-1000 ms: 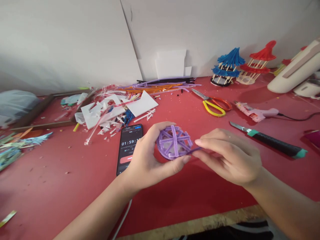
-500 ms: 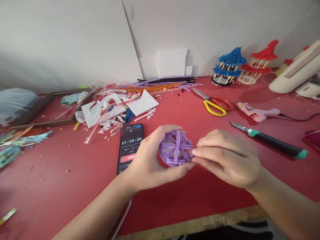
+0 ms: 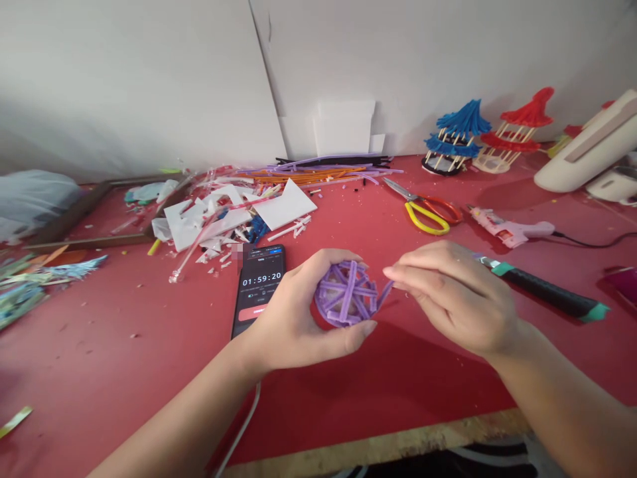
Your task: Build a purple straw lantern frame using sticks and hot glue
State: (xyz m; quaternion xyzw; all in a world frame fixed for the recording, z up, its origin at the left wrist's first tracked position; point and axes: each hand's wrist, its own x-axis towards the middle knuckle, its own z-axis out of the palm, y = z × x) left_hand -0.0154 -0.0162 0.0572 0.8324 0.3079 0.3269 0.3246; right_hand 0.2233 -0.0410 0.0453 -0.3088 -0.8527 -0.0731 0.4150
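Note:
My left hand (image 3: 293, 318) is curled round a round purple wheel of pipe cleaners (image 3: 346, 294) with crossed spokes, held a little above the red table (image 3: 124, 345). Thumb and forefinger grip its rim. My right hand (image 3: 455, 299) pinches a loose purple pipe cleaner end (image 3: 385, 292) that sticks out from the wheel's right edge, fingertips pressed together. A phone (image 3: 259, 285) showing a timer lies on the table just left of my left hand.
Scissors (image 3: 423, 207) with yellow and red handles, a pink glue gun (image 3: 507, 229) and a craft knife (image 3: 542, 292) lie to the right. A blue model pagoda (image 3: 455, 136) and a red one (image 3: 515, 129) stand by the wall. White scraps (image 3: 223, 216) and coloured sticks (image 3: 318, 172) litter the back left.
My right hand has lifted the loose purple end up along the wheel's right edge. The left hand has turned the wheel slightly. The phone timer moved on by a second.

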